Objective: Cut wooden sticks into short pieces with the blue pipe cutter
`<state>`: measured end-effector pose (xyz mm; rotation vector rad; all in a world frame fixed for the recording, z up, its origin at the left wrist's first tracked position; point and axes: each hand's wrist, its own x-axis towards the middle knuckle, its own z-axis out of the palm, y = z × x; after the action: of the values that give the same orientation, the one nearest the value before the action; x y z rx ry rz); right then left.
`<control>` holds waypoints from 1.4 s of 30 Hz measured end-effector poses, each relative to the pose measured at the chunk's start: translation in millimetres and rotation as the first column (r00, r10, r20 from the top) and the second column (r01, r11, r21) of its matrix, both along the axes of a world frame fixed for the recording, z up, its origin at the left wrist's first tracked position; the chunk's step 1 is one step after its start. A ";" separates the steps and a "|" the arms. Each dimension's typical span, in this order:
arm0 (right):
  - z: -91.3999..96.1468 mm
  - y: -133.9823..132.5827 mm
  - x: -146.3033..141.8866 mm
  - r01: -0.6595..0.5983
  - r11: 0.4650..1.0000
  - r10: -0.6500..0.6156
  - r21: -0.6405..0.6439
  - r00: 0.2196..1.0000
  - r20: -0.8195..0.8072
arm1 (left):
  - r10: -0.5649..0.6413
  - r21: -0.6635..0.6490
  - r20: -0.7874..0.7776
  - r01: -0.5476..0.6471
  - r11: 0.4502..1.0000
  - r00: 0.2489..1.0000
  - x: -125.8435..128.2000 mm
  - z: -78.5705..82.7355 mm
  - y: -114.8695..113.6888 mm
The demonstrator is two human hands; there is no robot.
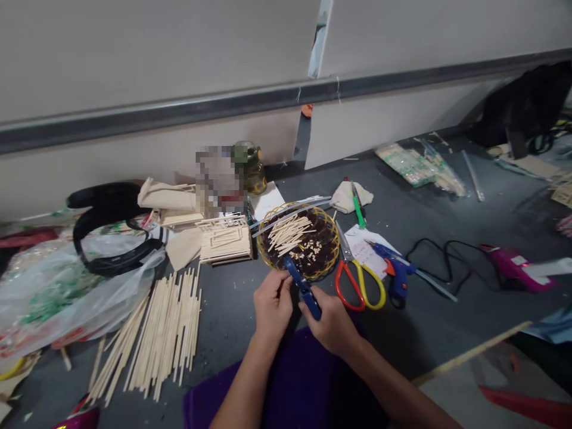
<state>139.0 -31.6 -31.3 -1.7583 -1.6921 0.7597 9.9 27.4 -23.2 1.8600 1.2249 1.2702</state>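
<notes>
My right hand [331,322] is closed round the blue handles of a pair of cutters [304,288], whose jaws point at the near rim of a round wicker basket [330,229]. My left hand [272,304] is pinched shut just left of the jaws, on something too small to make out. The basket holds short cut wooden sticks [289,232] and small offcuts. A purple cloth [304,381] lies under my forearms.
A pile of long wooden sticks [156,333] lies at left, near a small stick model [226,241], black headphones [111,226] and a plastic bag [58,292]. Right of the basket lie red-yellow scissors [360,283], a blue glue gun [395,271], a green pen [358,208] and a pink glue gun [513,265].
</notes>
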 end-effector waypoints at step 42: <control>15.6 0.6 -5.7 0.130 0.960 -0.134 -0.249 0.991 0.001 | -0.023 -0.191 -0.051 0.013 0.981 0.998 -8.1 1.0 -9.0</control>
<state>133.3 -31.1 -15.7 -2.0065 -1.5027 0.9563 1.8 18.4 -22.2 1.7714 1.3066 1.0595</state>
